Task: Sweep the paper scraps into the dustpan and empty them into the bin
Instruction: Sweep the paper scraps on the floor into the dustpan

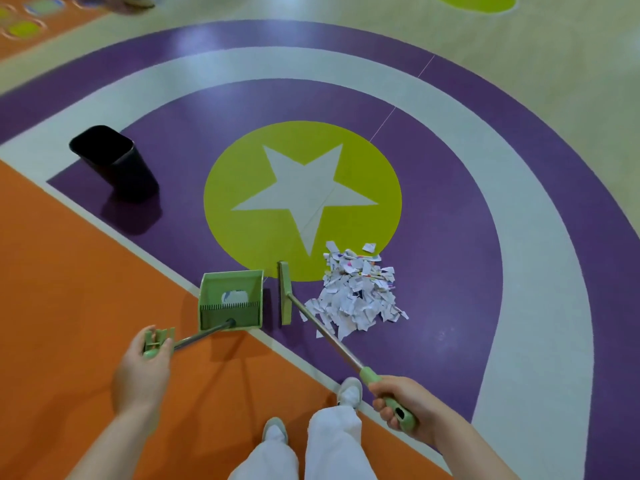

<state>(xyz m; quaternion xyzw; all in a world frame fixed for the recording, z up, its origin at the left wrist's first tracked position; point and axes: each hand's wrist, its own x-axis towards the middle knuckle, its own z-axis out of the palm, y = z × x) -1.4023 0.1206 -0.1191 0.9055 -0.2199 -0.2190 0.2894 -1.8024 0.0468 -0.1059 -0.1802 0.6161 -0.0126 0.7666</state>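
Observation:
A heap of white paper scraps [356,292] lies on the purple floor, at the lower right of the green star circle. A green dustpan [231,299] stands on the floor to the left of the heap, with one scrap inside it. My left hand [143,372] grips the dustpan's long handle at its green top. My right hand [403,405] grips the green handle of the broom. The broom head [285,292] rests on the floor between the dustpan and the heap. A black bin [112,161] stands further off at the left, its mouth open upward.
The floor has orange, white and purple bands around a green circle with a white star [304,192]. My two feet in pale shoes [349,393] and white trousers show at the bottom. Someone's shoe [138,0] is at the far top left.

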